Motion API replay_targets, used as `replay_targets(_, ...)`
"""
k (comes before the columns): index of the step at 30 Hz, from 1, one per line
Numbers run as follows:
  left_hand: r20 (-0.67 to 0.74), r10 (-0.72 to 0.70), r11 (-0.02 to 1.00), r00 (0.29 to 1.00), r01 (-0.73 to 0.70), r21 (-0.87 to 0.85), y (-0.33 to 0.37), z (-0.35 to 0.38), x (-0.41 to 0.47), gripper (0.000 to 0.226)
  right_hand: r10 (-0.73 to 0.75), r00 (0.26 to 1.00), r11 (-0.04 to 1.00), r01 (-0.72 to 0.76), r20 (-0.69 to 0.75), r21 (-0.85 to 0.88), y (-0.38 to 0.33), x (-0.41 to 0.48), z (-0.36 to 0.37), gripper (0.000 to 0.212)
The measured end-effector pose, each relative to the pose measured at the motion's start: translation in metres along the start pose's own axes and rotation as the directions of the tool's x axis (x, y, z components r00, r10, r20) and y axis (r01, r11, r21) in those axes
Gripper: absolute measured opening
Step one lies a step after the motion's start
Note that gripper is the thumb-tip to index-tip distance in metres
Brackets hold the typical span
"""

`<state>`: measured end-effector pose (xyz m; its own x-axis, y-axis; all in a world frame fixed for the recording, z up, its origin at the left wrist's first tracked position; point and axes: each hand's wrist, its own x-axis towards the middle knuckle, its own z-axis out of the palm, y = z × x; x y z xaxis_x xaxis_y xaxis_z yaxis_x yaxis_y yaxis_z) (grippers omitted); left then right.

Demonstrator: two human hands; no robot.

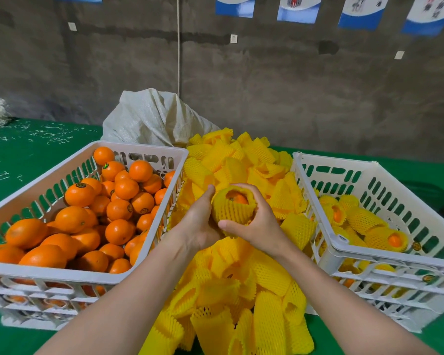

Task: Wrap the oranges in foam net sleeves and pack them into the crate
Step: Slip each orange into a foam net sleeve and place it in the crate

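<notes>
An orange (pixel 237 198) sits inside a yellow foam net sleeve (pixel 232 210), its top showing through the open end. My left hand (pixel 200 221) grips the sleeved orange from the left, and my right hand (pixel 254 221) curls round it from the right, thumb across the lower front. They hold it above a pile of loose yellow sleeves (pixel 241 290). A white crate (pixel 62 274) on the left is full of bare oranges (pixel 118 208). A white crate (pixel 385 260) on the right holds several sleeved oranges (pixel 385 238).
Everything stands on a green table cover (pixel 23 155) strewn with white scraps at the far left. A white woven sack (pixel 154 119) lies behind the sleeve pile. A grey wall with hanging posters and a cord rises behind the table.
</notes>
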<state>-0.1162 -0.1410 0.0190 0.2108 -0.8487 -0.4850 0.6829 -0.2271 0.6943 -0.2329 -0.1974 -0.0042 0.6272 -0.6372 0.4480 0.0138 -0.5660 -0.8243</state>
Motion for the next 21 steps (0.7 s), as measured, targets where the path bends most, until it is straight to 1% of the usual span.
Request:
replay_targets(1,0.003,0.022,0.999,1.0,-0.022,0.04,-0.002,0.0,0.002,0.057,0.037,0.999,0.999,-0.035,-0.038,0.041,0.0,0.001,-0.001,0.064)
replay_targets(3,-0.051,0.086,0.979,0.995,-0.075,0.187,-0.008,-0.003,0.005,0.058,0.117,0.989,0.981,-0.101,-0.089,0.165,0.002,0.001,-0.001,0.053)
replay_targets(4,-0.061,0.096,0.965,0.993,-0.078,0.249,-0.011,-0.004,0.006,0.055,0.15,0.983,0.965,-0.122,-0.105,0.232,0.003,0.001,0.0,0.047)
replay_targets(5,-0.032,0.084,0.962,0.996,-0.073,0.263,-0.014,-0.003,0.005,0.049,0.178,0.977,0.947,-0.138,-0.119,0.29,0.004,0.0,0.002,0.043)
replay_targets(6,0.005,0.06,0.97,0.998,-0.059,0.238,-0.016,-0.001,0.003,0.049,0.213,0.967,0.927,-0.156,-0.137,0.34,0.005,0.0,0.003,0.039)
replay_targets(7,0.013,0.045,0.979,0.999,-0.047,0.2,-0.018,0.002,0.002,0.051,0.247,0.957,0.907,-0.172,-0.155,0.385,0.006,0.0,0.004,0.036)
replay_targets(9,-0.025,0.073,0.978,0.997,-0.066,0.198,-0.022,0.006,0.004,0.056,0.298,0.938,0.873,-0.194,-0.176,0.447,0.005,0.001,0.003,0.033)
replay_targets(11,-0.057,0.115,0.963,0.992,-0.097,0.253,-0.024,0.011,0.007,0.055,0.323,0.927,0.861,-0.205,-0.189,0.466,0.003,0.002,0.001,0.032)
replay_targets(13,-0.073,0.175,0.935,0.982,-0.142,0.326,-0.025,0.017,0.01,0.05,0.343,0.914,0.849,-0.203,-0.217,0.488,0.001,0.001,-0.007,0.025)
replay_targets(16,-0.113,0.343,0.903,0.933,-0.294,0.313,-0.031,0.031,0.018,0.04,0.368,0.89,0.814,-0.169,-0.268,0.555,0.0,0.003,-0.029,0.022)
replay_targets(17,-0.1,0.398,0.875,0.912,-0.344,0.342,-0.034,0.038,0.02,0.035,0.385,0.878,0.8,-0.163,-0.285,0.578,0.001,0.004,-0.04,0.02)
replay_targets(18,-0.055,0.439,0.837,0.897,-0.386,0.388,-0.039,0.046,0.023,0.031,0.408,0.861,0.789,-0.164,-0.305,0.592,0.0,0.006,-0.051,0.018)
replay_targets(21,0.103,0.507,0.724,0.856,-0.487,0.489,-0.056,0.073,0.037,0.027,0.497,0.779,0.77,-0.193,-0.382,0.608,0.005,0.014,-0.093,0.025)
